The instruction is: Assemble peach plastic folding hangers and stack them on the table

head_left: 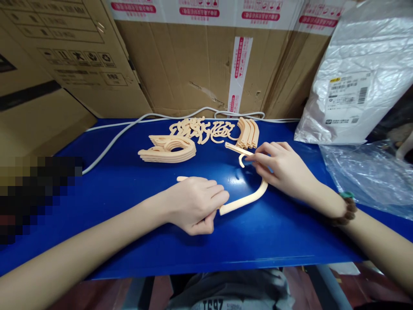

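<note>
Cream-coloured, curved plastic hanger arm spans the gap between the hands over the glossy blue counter; whether it rests there cannot be told. Its long axis runs from the left hand rightward and away, then bends up beneath the right hand. The left hand is nearer the free end, touching it or just beside; its grip is curled narrow, apparently around a pale plastic rod whose tip shows on the far side. The right hand covers the bend, its grip pinching a small cream plastic hook that curves out leftward. Just beyond lies a straight cream plastic strip, and the right hand hides whether strip and arm are 1 piece. Farther off sit loose cream plastic hooks.
</note>
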`<state>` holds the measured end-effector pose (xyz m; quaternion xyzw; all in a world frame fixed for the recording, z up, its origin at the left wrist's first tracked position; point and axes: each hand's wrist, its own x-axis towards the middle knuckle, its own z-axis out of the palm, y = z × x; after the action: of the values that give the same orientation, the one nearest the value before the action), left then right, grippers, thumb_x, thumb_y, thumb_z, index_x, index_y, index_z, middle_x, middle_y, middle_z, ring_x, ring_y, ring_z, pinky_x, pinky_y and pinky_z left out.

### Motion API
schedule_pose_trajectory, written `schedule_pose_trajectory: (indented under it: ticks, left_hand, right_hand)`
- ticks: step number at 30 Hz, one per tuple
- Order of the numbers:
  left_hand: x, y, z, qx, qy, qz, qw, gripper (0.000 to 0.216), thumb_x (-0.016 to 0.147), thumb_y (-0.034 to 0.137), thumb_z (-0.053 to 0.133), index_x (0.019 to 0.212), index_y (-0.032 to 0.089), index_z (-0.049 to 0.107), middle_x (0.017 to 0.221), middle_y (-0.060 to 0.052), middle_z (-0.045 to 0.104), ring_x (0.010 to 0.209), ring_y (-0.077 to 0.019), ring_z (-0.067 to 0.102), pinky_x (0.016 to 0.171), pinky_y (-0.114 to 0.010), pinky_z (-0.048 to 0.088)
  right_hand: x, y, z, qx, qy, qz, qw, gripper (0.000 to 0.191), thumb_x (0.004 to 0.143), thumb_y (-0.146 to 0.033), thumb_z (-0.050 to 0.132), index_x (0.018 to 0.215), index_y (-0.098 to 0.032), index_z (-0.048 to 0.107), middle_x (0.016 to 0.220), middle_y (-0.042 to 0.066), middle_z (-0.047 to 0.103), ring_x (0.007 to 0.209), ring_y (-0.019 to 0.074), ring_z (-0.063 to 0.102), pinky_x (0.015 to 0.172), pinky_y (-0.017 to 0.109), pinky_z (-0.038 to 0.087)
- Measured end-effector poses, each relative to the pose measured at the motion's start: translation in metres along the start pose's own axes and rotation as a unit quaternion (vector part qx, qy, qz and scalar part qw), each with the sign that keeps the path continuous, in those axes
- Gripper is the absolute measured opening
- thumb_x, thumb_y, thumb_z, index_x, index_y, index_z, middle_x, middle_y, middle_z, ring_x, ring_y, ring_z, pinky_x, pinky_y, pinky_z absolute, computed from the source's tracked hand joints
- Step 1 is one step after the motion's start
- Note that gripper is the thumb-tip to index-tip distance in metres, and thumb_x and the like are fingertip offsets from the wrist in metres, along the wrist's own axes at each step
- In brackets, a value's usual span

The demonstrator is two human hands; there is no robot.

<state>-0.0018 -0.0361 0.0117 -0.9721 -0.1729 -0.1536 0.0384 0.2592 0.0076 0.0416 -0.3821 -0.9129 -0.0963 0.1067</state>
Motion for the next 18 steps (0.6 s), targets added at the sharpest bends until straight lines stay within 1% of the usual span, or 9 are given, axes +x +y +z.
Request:
schedule_pose_trajectory:
  ticks: [2,3,5,8,10,12,14,18]
  left_hand:
    - [0.003,-0.002,-0.003,-0.004,-0.017,0.019,1.0,0.009,0.071,0.019,0.042,0.076,0.018,0.05,0.071,-0.005,0.055,0.063,-0.0197,0.048,0.056,-0.033,0.041]
    - [0.004,-0.003,-0.005,-0.007,-0.023,0.027,0.999,0.011,0.072,0.019,0.043,0.078,0.017,0.051,0.077,-0.007,0.058,0.07,-0.0214,0.051,0.061,-0.034,0.044]
    - [0.005,-0.005,-0.006,-0.012,-0.023,0.033,0.999,0.014,0.075,0.018,0.045,0.086,0.016,0.054,0.092,-0.011,0.063,0.087,-0.0257,0.055,0.077,-0.039,0.048]
    - [0.004,-0.009,-0.005,-0.03,0.014,0.016,0.999,0.02,0.081,0.009,0.044,0.096,0.014,0.057,0.114,-0.013,0.063,0.115,-0.0285,0.051,0.1,-0.044,0.041]
    - [0.002,-0.012,-0.002,-0.045,0.044,-0.008,0.998,0.025,0.081,0.001,0.042,0.095,0.016,0.058,0.121,-0.011,0.062,0.125,-0.027,0.046,0.107,-0.045,0.037]
    - [0.0,-0.016,0.001,-0.058,0.059,-0.034,0.996,0.029,0.082,-0.003,0.041,0.09,0.017,0.059,0.124,-0.009,0.061,0.129,-0.0253,0.043,0.109,-0.044,0.036]
    - [-0.002,-0.019,0.003,-0.067,0.062,-0.053,0.994,0.028,0.085,-0.004,0.041,0.085,0.018,0.06,0.124,-0.008,0.06,0.129,-0.0243,0.043,0.107,-0.041,0.038]
    - [-0.002,-0.022,0.007,-0.062,0.06,-0.068,0.994,0.022,0.092,0.005,0.045,0.082,0.017,0.06,0.123,-0.008,0.06,0.123,-0.0245,0.048,0.098,-0.037,0.044]
  right_hand:
    - [0.0,0.001,-0.001,-0.004,-0.001,0.007,1.0,0.026,0.093,-0.023,0.049,0.11,-0.019,0.069,0.098,0.009,0.063,0.085,0.0218,0.055,0.08,0.035,0.036]
    - [0.0,0.001,-0.001,-0.006,-0.001,0.01,1.0,0.027,0.093,-0.022,0.049,0.11,-0.019,0.069,0.098,0.009,0.063,0.084,0.0218,0.054,0.08,0.035,0.036]
    - [0.0,0.002,-0.001,-0.011,-0.004,0.015,1.0,0.028,0.092,-0.022,0.049,0.111,-0.019,0.069,0.098,0.009,0.062,0.084,0.022,0.054,0.08,0.036,0.036]
    - [0.0,0.003,-0.001,-0.016,-0.014,0.019,1.0,0.029,0.092,-0.022,0.049,0.113,-0.019,0.068,0.098,0.009,0.062,0.084,0.0221,0.054,0.08,0.036,0.036]
    - [0.0,0.002,-0.001,-0.017,-0.022,0.024,0.999,0.03,0.092,-0.023,0.049,0.114,-0.019,0.068,0.097,0.009,0.061,0.084,0.0218,0.054,0.08,0.036,0.036]
    - [0.0,0.002,-0.001,-0.017,-0.026,0.03,0.999,0.03,0.092,-0.023,0.049,0.114,-0.02,0.068,0.096,0.009,0.061,0.083,0.0217,0.054,0.079,0.036,0.036]
    - [0.0,0.002,-0.001,-0.017,-0.027,0.031,0.999,0.03,0.092,-0.024,0.049,0.114,-0.02,0.068,0.095,0.009,0.061,0.083,0.0216,0.054,0.079,0.035,0.035]
    - [-0.001,0.001,0.001,-0.017,-0.027,0.025,0.999,0.029,0.093,-0.027,0.048,0.114,-0.02,0.068,0.094,0.01,0.061,0.083,0.0216,0.054,0.076,0.035,0.034]
